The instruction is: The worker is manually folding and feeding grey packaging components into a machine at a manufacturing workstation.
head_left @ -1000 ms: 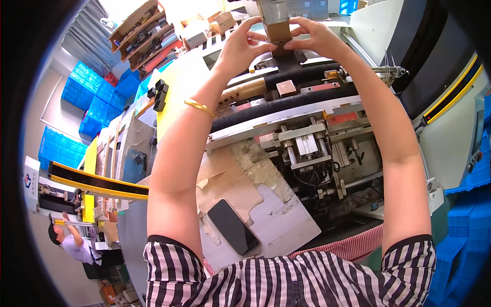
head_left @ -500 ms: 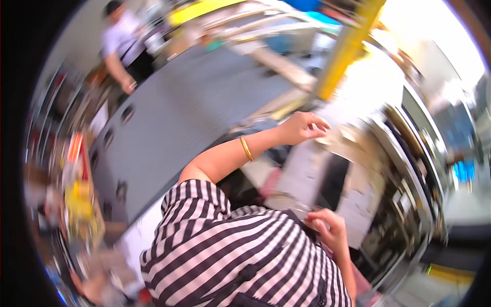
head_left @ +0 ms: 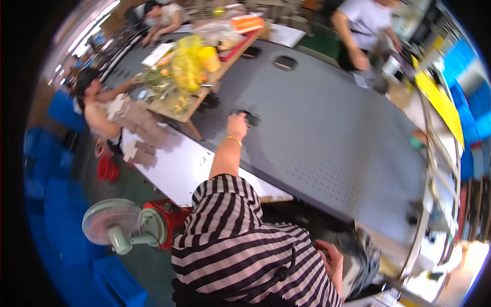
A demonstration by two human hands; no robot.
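My left hand (head_left: 237, 126) reaches far out over a grey perforated belt table (head_left: 327, 133), a gold bracelet on its wrist. Its fingers are curled round the near edge of a small black flat piece (head_left: 251, 118), which is blurred. Two similar dark pieces lie farther back: one black piece (head_left: 285, 62) with a pale rim and another (head_left: 251, 52) beside the wooden board. Close to my striped shirt, my right hand (head_left: 331, 260) is half closed at the lower right. Whatever its fingers may hold is hidden.
A wooden board (head_left: 192, 110) bears yellow bags and tubs. Brown stacked pieces (head_left: 135, 120) stand on a white table (head_left: 176, 166), near a fan (head_left: 120, 225) and blue crates (head_left: 64, 220). Three co-workers are around the belt. A yellow beam (head_left: 440, 97) rises at right.
My view has swung left, away from the cardboard and pale work surface. My left hand has gone from there out to the black piece on the belt; my right hand stays near my body.
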